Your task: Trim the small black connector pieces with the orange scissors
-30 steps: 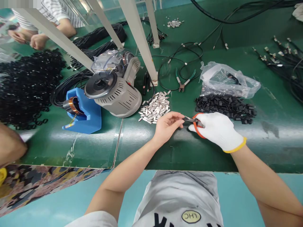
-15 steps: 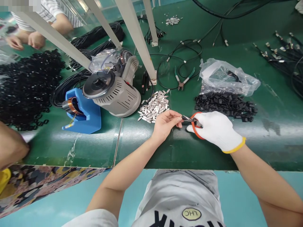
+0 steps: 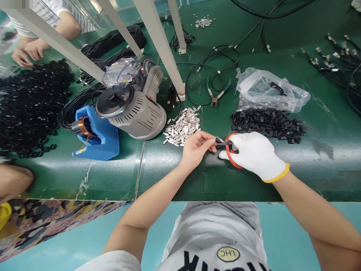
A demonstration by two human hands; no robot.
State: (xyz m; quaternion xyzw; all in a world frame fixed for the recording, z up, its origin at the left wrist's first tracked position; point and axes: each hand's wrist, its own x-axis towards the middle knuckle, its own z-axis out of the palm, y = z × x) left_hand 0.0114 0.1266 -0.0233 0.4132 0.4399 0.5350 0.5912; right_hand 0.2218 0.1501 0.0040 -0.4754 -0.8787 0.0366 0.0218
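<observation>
My right hand, in a white glove with a yellow cuff, is closed around red-handled scissors. The blades point left, slightly apart, and reach the fingertips of my bare left hand. That hand is closed in a pinch. Something small and dark sits at its fingertips by the blades; its kind is too small to make out. Behind my left hand lies a pile of small silver metal connectors. Past my right hand spreads a heap of small black plastic pieces.
Green-handled cutters lie beside looped black cable and a clear plastic bag. To the left stand a grey machine, a blue tape dispenser and heaped black rings. White posts rise behind. A co-worker's hands show far left.
The scissors and my right hand have shifted slightly left, towards my left fingertips. At far left the co-worker's hands have moved and opened out. The whole view has shifted slightly.
</observation>
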